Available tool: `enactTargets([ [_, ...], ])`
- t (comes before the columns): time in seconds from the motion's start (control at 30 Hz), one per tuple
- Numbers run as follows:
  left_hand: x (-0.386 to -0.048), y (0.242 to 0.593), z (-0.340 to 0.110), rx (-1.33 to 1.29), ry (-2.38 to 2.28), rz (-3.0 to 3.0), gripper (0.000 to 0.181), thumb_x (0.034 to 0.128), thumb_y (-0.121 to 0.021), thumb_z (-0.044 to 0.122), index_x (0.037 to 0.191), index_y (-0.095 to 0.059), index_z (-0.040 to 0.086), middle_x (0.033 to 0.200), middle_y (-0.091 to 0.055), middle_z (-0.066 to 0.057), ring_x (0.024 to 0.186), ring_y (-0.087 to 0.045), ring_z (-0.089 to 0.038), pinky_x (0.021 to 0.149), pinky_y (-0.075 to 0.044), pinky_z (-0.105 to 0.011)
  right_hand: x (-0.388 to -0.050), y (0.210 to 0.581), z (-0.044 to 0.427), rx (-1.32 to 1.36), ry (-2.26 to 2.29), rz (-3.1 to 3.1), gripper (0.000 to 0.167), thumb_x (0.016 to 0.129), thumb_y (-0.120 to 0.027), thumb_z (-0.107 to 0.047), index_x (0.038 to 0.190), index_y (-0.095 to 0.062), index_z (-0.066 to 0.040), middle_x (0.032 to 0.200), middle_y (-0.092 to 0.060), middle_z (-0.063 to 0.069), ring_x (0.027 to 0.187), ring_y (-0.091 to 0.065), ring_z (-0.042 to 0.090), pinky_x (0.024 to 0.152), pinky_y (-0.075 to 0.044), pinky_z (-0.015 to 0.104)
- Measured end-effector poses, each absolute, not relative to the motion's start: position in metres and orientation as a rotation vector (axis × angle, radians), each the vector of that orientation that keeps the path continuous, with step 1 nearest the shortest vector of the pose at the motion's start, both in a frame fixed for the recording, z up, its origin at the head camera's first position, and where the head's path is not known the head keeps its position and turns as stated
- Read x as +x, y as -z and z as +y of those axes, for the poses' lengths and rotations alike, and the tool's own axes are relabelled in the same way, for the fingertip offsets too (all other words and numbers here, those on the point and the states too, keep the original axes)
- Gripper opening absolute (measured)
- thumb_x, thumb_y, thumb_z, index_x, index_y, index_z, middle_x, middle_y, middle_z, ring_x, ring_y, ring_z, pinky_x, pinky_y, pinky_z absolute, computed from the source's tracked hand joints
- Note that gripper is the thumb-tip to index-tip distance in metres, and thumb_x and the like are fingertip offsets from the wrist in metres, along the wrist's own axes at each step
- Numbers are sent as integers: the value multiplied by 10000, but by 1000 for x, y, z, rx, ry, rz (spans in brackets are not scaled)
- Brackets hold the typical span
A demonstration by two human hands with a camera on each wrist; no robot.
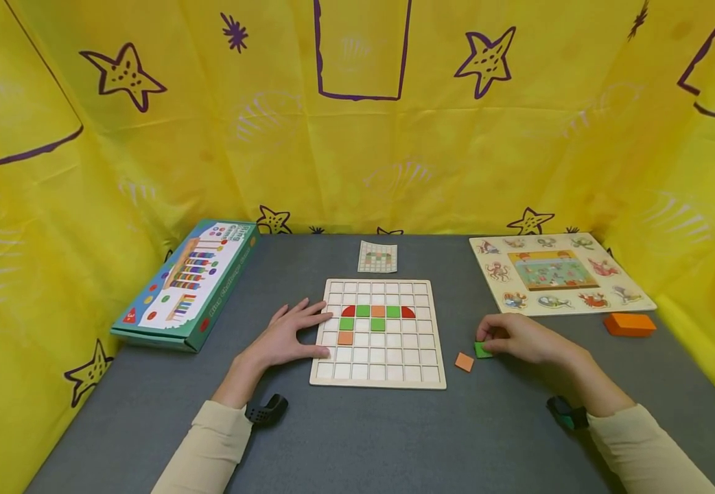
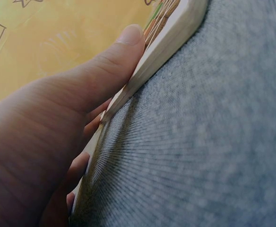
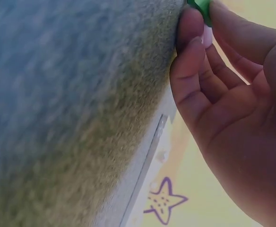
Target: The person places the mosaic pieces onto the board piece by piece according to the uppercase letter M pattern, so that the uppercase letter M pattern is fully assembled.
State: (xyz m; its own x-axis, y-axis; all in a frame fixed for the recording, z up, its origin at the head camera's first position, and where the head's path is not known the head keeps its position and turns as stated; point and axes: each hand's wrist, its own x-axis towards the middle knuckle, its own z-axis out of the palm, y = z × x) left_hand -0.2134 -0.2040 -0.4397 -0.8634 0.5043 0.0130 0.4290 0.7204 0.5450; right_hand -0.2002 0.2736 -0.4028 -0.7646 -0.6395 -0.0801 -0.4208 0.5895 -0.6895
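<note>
A wooden grid board [image 1: 394,374] lies flat in the middle of the grey table, with red, green and orange tiles in some of its upper and left squares. My left hand [image 1: 289,334] rests at the board's left edge, fingers spread; in the left wrist view the thumb [image 2: 114,56] lies against the wooden rim. To the right of the board my right hand [image 1: 521,337] pinches a green tile [image 1: 482,350] between thumb and fingertips, low over the table. The same green tile [image 3: 202,9] shows at the top of the right wrist view. An orange tile [image 1: 464,361] lies just left of that hand.
Behind the board lies a small pattern card [image 1: 377,257]. A green game box [image 1: 191,285] stands at the left. A wooden sea-animal puzzle board [image 1: 487,264] and an orange block [image 1: 629,324] lie at the right. Yellow cloth [image 1: 333,165] hangs around the table.
</note>
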Motion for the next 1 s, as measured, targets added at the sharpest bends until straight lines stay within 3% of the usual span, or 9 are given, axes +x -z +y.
enactTargets([
  [0.27,-213,439,-205,765,-829,2780,853,801,-777,604,1503,-525,192,1600,-371,-46,1512,-174,-357,1162,-26,-626,-205,400,261,-829,1048,2426,28,980,-656,-43,995,-654,-20,838,-647,-3,749,-615,158,692,-511,275],
  [1.0,-213,438,-204,750,-814,2789,859,799,-776,610,1505,-523,192,1597,-377,-48,1511,-176,-361,1160,-31,-630,-231,395,212,-877,1079,2445,55,970,-676,-73,1007,-660,-36,821,-643,5,731,-629,177,684,-514,298],
])
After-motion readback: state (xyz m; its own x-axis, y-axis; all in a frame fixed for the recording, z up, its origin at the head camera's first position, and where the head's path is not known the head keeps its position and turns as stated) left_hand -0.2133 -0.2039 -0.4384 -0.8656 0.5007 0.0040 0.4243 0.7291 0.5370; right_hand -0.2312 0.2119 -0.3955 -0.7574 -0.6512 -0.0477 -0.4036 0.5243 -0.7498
